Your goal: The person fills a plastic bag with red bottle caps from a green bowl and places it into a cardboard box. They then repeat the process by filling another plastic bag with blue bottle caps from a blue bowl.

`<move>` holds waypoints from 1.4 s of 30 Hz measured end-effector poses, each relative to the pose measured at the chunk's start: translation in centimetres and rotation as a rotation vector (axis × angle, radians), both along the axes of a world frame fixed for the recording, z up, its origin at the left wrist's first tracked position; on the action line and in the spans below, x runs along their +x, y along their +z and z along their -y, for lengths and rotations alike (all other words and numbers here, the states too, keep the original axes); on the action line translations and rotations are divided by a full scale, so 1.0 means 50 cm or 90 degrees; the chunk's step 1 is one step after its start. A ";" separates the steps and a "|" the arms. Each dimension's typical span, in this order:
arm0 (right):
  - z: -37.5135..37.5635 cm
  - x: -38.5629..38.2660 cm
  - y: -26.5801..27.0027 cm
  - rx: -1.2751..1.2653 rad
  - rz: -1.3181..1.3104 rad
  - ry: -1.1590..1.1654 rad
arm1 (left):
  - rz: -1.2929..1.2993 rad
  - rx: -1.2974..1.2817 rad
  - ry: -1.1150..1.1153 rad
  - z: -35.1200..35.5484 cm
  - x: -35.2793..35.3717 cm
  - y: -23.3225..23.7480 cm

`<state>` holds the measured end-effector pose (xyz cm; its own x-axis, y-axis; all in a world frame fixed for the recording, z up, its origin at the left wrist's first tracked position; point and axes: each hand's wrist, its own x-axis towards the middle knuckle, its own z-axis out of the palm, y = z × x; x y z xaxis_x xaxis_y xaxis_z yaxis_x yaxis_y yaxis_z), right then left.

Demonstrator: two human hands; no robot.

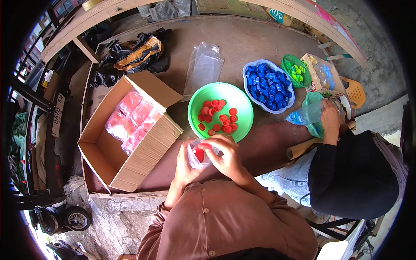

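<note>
Head view, hands at the near side of the table (242, 47). I saw the left hand (184, 169) closed around a small clear bag (193, 162), held upright with its mouth open and red pieces visible inside. The right hand (227, 156) was just beside it, touching the bag's top, its fingertips pinching 1 red cap (204, 146) at the mouth.

The green bowl (242, 113) of loose red caps (219, 118) stood directly beyond both hands, its near rim almost meeting the right fingers.

To the left, an open cardboard box (143, 151) of pink packets stood near the left hand, 1 flap corner close to the bowl; a narrow strip of bare table lay between the box and the left wrist.

To the right, bare tabletop ran from the bowl toward a co-worker's hand (331, 121), which held another clear bag (305, 114) with blue caps.

Farther back stood a blue basket (248, 69) of blue caps, well apart from my hands, with a stack of clear bags (203, 67) behind the bowl.
</note>
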<state>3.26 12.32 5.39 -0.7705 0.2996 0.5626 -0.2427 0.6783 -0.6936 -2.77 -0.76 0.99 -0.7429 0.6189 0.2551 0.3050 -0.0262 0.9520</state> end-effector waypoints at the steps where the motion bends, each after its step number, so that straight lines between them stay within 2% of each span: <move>1: -0.002 0.004 0.007 -0.007 0.010 -0.003 | -0.001 0.001 0.001 0.001 -0.002 -0.004; 4: -0.015 0.002 0.011 0.070 -0.016 -0.019 | -0.027 0.008 0.002 0.006 -0.002 -0.017; 6: -0.021 0.006 0.043 0.165 0.098 0.062 | 0.003 0.010 -0.003 0.005 -0.002 -0.018; 8: -0.026 0.008 0.048 0.166 0.151 0.131 | 0.009 0.010 -0.004 0.007 -0.002 -0.021; 10: -0.062 -0.001 0.022 0.003 0.168 0.181 | 0.021 0.007 -0.006 0.009 -0.002 -0.025; 11: -0.084 -0.011 0.005 -0.058 0.145 0.171 | -0.006 0.003 0.001 0.012 -0.005 -0.034; 12: -0.106 -0.025 -0.038 -0.187 0.151 0.136 | -0.005 0.002 0.000 0.013 -0.007 -0.031; 13: -0.129 -0.046 -0.086 -0.133 0.127 0.015 | -0.008 0.005 -0.001 0.014 -0.010 -0.025; 14: -0.153 -0.061 -0.129 -0.135 0.208 -0.045 | -0.011 0.008 -0.001 0.013 -0.013 -0.022; 16: -0.176 -0.100 -0.167 -0.081 0.276 -0.081 | -0.017 -0.003 0.001 0.018 -0.016 -0.025; 18: -0.180 -0.141 -0.198 0.126 0.176 -0.069 | 0.006 -0.026 -0.003 0.022 -0.018 -0.021; 19: -0.179 -0.160 -0.205 0.157 0.183 -0.059 | 0.003 -0.026 -0.002 0.024 -0.018 -0.023; 22: -0.171 -0.202 -0.225 0.276 0.323 -0.086 | -0.018 -0.043 0.025 0.032 -0.020 -0.032; 25: -0.169 -0.216 -0.247 0.296 0.377 -0.086 | -0.049 -0.075 0.052 0.040 -0.024 -0.033; 27: -0.174 -0.206 -0.256 0.280 0.349 -0.068 | 0.029 -0.052 0.033 0.040 -0.024 -0.025; 29: -0.180 -0.190 -0.258 0.266 0.321 -0.051 | 0.040 -0.048 0.036 0.040 -0.025 -0.023; 31: -0.181 -0.172 -0.252 0.058 0.223 0.003 | 0.051 -0.044 0.038 0.041 -0.029 -0.025; 32: -0.179 -0.164 -0.249 0.059 0.223 0.004 | 0.049 -0.039 0.036 0.042 -0.032 -0.031; 34: -0.165 -0.142 -0.220 -0.347 0.212 0.138 | 0.049 -0.034 0.036 0.040 -0.034 -0.032; 35: -0.158 -0.122 -0.194 -0.433 0.232 0.166 | 0.036 -0.050 0.044 0.038 -0.035 -0.031; 38: -0.105 -0.085 -0.076 -0.513 0.145 0.261 | 0.004 -0.060 0.058 0.033 -0.035 -0.026; 39: -0.104 -0.071 -0.064 -0.388 0.188 0.261 | 0.002 -0.060 0.059 0.031 -0.033 -0.025; 42: -0.057 -0.049 0.018 -0.122 0.177 0.278 | -0.007 -0.056 0.060 0.024 -0.026 -0.014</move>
